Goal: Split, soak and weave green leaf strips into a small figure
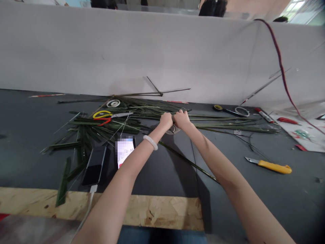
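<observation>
Right there by the green leaf strips [149, 107], left hand [166, 121] and right hand [181, 119] were seen curled, closure and hold undeterminable!

Workshop-like place, dark worktable [162, 179], plywood edge [162, 210], scissors [111, 116], yellow-handled knife [269, 165], piled green strips [142, 107]

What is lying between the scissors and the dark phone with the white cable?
Green leaf strips lie between the scissors and the dark phone, as the head view shows.
</observation>
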Available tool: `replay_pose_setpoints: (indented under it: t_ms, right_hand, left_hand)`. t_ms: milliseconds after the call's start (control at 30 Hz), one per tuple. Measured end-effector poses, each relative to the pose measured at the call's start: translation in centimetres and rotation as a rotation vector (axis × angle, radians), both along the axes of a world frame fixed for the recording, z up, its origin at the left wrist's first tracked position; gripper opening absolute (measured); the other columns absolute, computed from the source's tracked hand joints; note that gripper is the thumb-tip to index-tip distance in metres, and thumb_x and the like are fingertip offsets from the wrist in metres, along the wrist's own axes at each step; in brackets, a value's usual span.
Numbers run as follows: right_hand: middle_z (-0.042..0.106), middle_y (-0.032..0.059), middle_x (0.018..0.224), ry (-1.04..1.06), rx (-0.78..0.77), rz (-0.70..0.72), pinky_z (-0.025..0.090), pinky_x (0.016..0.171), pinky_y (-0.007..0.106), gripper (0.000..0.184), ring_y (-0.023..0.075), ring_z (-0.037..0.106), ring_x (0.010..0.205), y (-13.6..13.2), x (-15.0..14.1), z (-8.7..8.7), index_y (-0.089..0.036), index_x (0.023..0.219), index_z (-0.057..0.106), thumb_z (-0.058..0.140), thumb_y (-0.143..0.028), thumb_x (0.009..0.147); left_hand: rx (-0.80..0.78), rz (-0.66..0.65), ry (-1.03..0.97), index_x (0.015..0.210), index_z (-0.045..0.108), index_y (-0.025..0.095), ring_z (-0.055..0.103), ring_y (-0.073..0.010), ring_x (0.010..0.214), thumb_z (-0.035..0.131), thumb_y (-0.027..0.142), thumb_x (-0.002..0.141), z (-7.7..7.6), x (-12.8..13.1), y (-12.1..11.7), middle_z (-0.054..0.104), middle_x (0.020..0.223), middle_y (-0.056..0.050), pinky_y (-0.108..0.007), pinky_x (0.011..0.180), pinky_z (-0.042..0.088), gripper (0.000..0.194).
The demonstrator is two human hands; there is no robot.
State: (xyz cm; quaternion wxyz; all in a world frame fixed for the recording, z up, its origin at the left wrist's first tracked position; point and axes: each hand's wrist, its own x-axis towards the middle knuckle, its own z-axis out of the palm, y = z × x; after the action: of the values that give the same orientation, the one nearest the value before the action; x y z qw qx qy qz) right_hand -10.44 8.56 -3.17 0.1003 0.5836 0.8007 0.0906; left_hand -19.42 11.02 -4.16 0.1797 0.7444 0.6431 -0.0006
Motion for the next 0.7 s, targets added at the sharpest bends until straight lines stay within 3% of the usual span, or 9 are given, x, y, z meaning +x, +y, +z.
replay_pose_setpoints:
  t_ms: [267, 700]
  right_hand:
    - [0.055, 0.02, 0.125, 0.038, 0.02, 0.021, 0.042, 0.089, 0.042, 0.032, 0.0332, 0.04, 0.121, -0.1, -0.3, -0.1, -0.01, 0.109, 0.067, 0.045, -0.014, 0.086]
    - [0.057, 0.0175, 0.123, 0.015, 0.167, 0.038, 0.034, 0.095, 0.046, 0.035, 0.034, 0.036, 0.124, -0.2, -0.8, 1.1, -0.013, 0.103, 0.071, 0.042, -0.009, 0.085]
  left_hand:
    - [0.04, -0.087, 0.027, 0.116, 0.056, 0.014, 0.059, -0.0214, 0.103, 0.057, 0.031, 0.09, 0.2, -0.3, -0.9, 0.058, 0.116, -0.009, -0.041, 0.086, 0.051, 0.031]
    - [-0.011, -0.101, 0.04, 0.116, 0.056, 0.015, 0.059, -0.0221, 0.103, 0.057, 0.032, 0.089, 0.6, -0.5, -0.3, 0.058, 0.117, -0.009, -0.04, 0.086, 0.051, 0.032]
